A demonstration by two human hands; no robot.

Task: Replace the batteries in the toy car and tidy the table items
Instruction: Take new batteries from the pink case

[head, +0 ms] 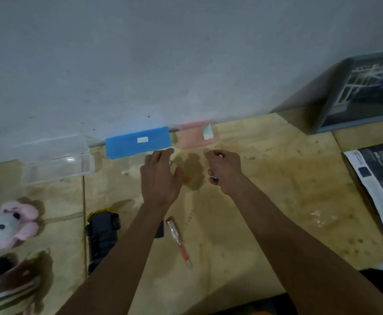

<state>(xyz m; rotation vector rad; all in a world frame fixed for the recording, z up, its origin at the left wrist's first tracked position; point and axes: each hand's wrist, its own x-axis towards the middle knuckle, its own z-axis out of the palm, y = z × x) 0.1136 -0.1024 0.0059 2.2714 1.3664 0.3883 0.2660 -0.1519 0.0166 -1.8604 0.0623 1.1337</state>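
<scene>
The dark toy car (pixel 103 233) lies upside down on the wooden table (pixel 277 189), partly under my left forearm, with a small dark cover (pixel 160 229) beside it. A red screwdriver (pixel 179 241) lies between my forearms. My left hand (pixel 160 178) hovers flat with fingers spread, just in front of a blue box (pixel 138 142). My right hand (pixel 223 170) is curled around a small object with a blue tip (pixel 214 176), possibly a battery. A pink box (pixel 195 136) stands against the wall beyond it. The frame is blurred.
An open clear plastic box (pixel 58 160) sits at the back left. A pink plush toy (pixel 11 223) and other soft toys (pixel 15 285) lie at the left edge. A framed picture (pixel 365 92) leans at the back right, and a printed booklet (pixel 376 185) lies on the right.
</scene>
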